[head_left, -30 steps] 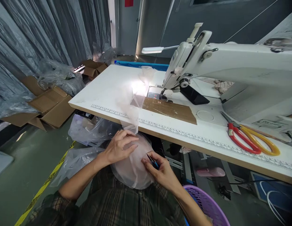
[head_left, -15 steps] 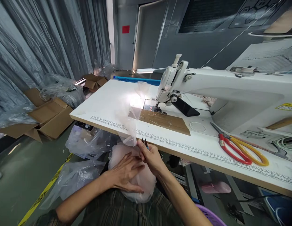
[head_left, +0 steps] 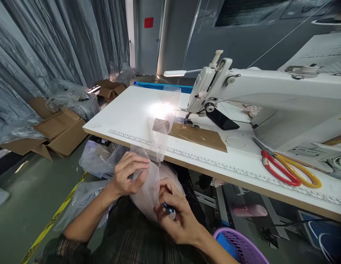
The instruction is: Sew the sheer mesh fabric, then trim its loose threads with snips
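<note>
A pale pink, sheer fabric runs from the sewing table down over my lap, bunched and see-through. My left hand is raised at its left side, fingers curled toward the thumb with the fabric's edge at their tips. On the right, my right hand is closed around small thread snips; only a blue and dark part shows in the palm. Its fingertips also touch the fabric. Above both hands, the fabric's upper strip lies over the table edge, left of the sewing machine's needle.
The white sewing machine stands on the table. Brown tape, a black phone and red-and-yellow-handled scissors lie there. A purple basket stands below right; cardboard boxes are at left.
My left hand has lifted from lying spread on the fabric to its upper left edge. My right hand has drawn down from the table edge, and the snips' blades no longer point up in view.
</note>
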The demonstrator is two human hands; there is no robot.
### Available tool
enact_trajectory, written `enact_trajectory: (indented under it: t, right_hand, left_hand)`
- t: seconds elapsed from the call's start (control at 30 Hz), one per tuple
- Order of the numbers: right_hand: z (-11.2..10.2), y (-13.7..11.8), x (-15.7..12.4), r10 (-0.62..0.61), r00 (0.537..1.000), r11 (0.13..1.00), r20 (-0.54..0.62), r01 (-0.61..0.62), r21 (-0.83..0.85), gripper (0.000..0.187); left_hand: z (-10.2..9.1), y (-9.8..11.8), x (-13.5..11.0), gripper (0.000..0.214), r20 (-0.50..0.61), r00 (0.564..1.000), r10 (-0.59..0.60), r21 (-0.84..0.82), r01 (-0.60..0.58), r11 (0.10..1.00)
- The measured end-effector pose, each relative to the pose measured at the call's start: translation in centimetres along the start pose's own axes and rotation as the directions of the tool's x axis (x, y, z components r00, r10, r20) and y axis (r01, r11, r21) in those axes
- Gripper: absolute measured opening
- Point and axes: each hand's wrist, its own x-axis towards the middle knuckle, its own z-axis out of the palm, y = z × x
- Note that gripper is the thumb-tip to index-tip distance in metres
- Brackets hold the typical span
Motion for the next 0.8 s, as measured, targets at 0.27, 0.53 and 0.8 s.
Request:
enact_trajectory:
  t: [0.27,0.53,0.8]
  right_hand:
    - [0.3,-0.4,-1.5,0.051,0.992,0.995,0.112,-0.06,0.075,0.016]
    - [-1.9,2.7,-0.8,0.32,0.93,0.939,0.18,-0.337,0.07,0.016]
    - [-2.3,5.5,1.0,0.518,0.85,0.855,0.096,-0.515,-0.058,0.059]
  left_hand:
    - [2.4,-0.3,-2.6,0.052,0.505,0.755,-0.419,-0.297,0.608,0.736]
    - [1.7,-0.3,-3.0,0.039,0.63,0.48,-0.611,-0.228,0.866,0.445]
    - [0.9,0.2,-2.8,0.033,0.614,0.539,-0.577,-0.192,0.811,0.552]
